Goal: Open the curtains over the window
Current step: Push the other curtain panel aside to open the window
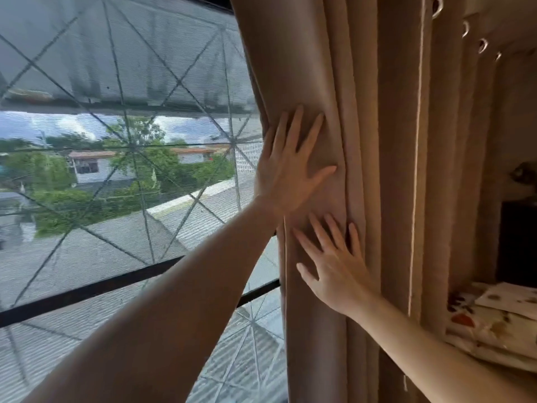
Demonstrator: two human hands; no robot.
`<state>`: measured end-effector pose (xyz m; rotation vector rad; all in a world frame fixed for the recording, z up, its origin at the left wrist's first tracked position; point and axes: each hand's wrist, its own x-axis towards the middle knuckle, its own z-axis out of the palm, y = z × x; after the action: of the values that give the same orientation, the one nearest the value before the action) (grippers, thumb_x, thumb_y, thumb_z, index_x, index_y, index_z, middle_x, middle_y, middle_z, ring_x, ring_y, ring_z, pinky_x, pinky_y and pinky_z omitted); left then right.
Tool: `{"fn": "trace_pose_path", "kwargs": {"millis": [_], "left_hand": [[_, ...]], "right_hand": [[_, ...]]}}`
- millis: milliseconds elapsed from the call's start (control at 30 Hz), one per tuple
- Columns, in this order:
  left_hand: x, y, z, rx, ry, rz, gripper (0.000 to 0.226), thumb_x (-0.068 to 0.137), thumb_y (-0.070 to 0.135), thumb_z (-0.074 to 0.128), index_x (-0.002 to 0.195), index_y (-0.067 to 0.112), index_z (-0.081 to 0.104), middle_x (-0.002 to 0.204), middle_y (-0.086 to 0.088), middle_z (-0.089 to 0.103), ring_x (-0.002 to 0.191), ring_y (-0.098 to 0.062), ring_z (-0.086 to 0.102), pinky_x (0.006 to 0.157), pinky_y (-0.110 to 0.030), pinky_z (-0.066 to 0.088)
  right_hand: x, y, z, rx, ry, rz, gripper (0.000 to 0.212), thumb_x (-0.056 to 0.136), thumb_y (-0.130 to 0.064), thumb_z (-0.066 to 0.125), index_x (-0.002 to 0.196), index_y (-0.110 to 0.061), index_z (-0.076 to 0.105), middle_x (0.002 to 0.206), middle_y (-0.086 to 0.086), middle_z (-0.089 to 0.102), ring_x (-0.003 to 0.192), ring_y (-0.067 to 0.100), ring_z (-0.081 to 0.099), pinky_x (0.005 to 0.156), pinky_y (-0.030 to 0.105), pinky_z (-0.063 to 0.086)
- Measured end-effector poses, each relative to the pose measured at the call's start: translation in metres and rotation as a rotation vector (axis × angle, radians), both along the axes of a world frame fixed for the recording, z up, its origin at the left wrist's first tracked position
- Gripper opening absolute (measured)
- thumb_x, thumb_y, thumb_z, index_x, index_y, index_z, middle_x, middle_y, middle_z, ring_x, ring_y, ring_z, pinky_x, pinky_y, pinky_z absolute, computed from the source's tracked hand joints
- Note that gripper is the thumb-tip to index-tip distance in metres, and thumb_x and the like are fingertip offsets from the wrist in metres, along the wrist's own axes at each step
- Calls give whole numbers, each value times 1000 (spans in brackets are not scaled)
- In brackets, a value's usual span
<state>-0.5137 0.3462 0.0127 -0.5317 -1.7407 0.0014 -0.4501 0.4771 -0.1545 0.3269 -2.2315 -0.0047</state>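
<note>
My left hand (286, 170) and right hand (334, 266): both flat, fingers spread, grasping nothing | tan pleated fabric curtain (377, 170): bunched right of the meshed window (116, 170) | risk: with palms only pressing, folds may slide back over the glass.

Daylight comes through a mesh-screened window (116, 170) with diagonal bars; floral bedding (494, 324) lies at right.

matt tan cloth curtain (377, 170), shiny metal eyelets (482, 45), fine mesh window screen (116, 170).
</note>
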Motion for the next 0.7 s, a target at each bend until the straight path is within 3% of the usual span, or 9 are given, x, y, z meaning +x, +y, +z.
{"fn": "trace_pose_path", "kwargs": {"millis": [233,467,700], "left_hand": [[-29,48,-2,1,5,-44,94,101,80,48,176,26,28,182,-15,24,168,-38,26,137,-55,24],[-53,95,2,13,-22,5,98,101,83,44,177,24,23,184,-15,20,169,-37,23,138,-55,23],[-75,149,4,4,-98,45,98,102,83,42,178,26,15,185,-13,14,171,-36,16,137,-51,8]], "right_hand": [[-28,51,-4,7,16,-5,67,101,-56,46,163,-32,40,174,8,31,161,35,18,128,65,12],[-65,105,-1,28,24,59,68,103,-60,42,166,-36,33,177,4,24,163,32,14,129,63,7],[-93,162,1,49,12,90,71,103,-63,37,168,-37,26,178,4,19,164,32,10,128,59,-4]]}}
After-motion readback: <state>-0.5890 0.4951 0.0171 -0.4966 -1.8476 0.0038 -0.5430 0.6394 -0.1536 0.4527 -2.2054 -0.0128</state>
